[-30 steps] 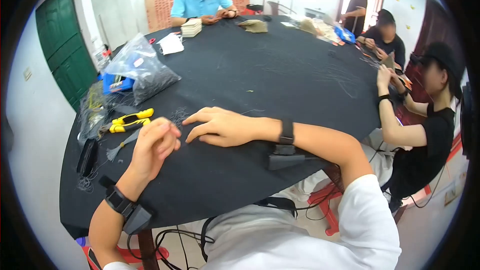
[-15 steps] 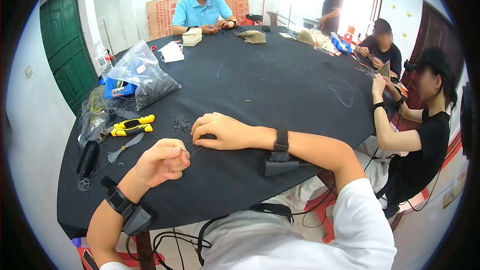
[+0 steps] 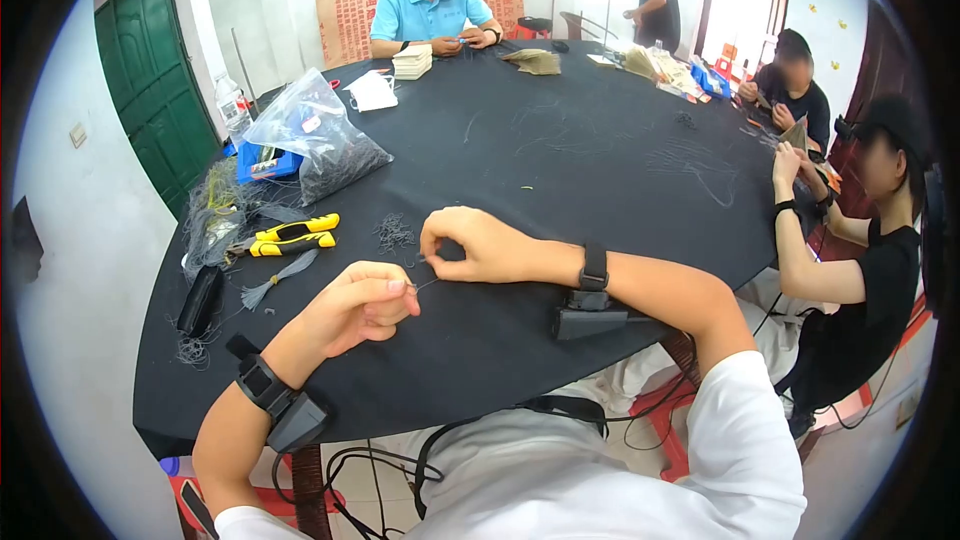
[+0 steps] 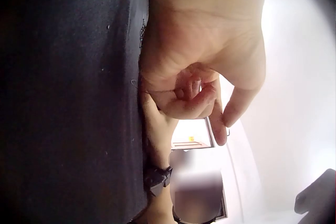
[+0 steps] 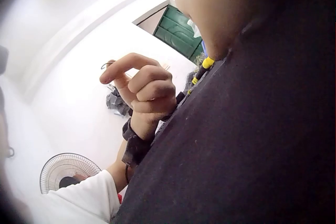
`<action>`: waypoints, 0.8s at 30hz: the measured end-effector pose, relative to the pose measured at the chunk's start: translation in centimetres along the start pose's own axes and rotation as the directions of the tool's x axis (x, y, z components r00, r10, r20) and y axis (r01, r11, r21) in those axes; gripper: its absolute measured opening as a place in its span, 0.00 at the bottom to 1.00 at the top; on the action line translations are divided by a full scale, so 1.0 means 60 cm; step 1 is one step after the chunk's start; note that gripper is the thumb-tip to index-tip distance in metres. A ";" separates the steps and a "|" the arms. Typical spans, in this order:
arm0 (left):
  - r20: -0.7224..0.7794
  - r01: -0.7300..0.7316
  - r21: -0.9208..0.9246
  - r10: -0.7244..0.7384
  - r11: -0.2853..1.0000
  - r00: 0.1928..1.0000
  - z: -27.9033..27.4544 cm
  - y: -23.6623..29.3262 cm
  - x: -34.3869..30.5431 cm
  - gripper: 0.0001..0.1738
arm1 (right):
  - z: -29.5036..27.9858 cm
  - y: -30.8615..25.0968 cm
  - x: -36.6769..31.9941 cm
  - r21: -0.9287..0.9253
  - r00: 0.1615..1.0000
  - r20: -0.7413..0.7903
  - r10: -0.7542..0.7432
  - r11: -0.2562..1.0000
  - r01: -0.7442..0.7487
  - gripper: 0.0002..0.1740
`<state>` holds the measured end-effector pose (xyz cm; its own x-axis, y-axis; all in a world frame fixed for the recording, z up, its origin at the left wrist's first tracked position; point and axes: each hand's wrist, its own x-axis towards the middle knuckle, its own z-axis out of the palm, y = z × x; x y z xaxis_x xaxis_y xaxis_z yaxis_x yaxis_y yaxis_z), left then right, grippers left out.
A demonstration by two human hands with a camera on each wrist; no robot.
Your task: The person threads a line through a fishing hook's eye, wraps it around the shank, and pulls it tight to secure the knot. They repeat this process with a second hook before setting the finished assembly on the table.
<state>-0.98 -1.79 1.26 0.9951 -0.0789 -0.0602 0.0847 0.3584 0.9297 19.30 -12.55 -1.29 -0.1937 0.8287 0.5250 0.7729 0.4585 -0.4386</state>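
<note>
My left hand, palm turned up above the black tablecloth, pinches a thin grey cord between thumb and forefinger. A small loop of it sticks out past those fingertips in the right wrist view. Opposite, my right hand lies low over the cloth, its thumb and forefinger curled together at the cord's other side. The cord spans the short gap between both hands. Just beyond them lies a loose pile of short grey cord pieces. A tied bundle of grey cords rests left of my hands.
Yellow-handled pliers, a black case and tangled cords lie at the left. Behind them stand a blue tray and a clear bag of dark pieces. Other people sit around the black-covered table.
My left hand has turned and closed its fingertips on the cord. My right hand's spread fingers have curled in, and the cord now shows between both hands. The head view has shifted slightly.
</note>
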 end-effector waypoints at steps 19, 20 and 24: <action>-0.303 -0.006 0.319 0.109 0.948 0.947 0.011 -0.022 0.070 0.16 | -0.053 -0.074 -0.037 0.043 0.973 -0.197 0.120 0.993 -0.114 0.05; -0.274 -0.016 0.351 0.119 0.936 0.955 0.011 -0.020 0.070 0.16 | -0.056 -0.070 -0.040 0.035 0.972 -0.198 0.126 0.992 -0.121 0.04; -0.229 -0.030 0.404 0.133 0.914 0.964 0.010 -0.024 0.061 0.19 | -0.047 -0.042 -0.053 0.190 0.952 -0.103 0.288 0.945 -0.265 0.05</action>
<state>2.52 -3.15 -0.10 0.9828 0.1841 -0.0176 0.0265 -0.0457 0.9986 19.68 -17.24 0.22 0.0998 0.8881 0.4487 0.6671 0.2749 -0.6925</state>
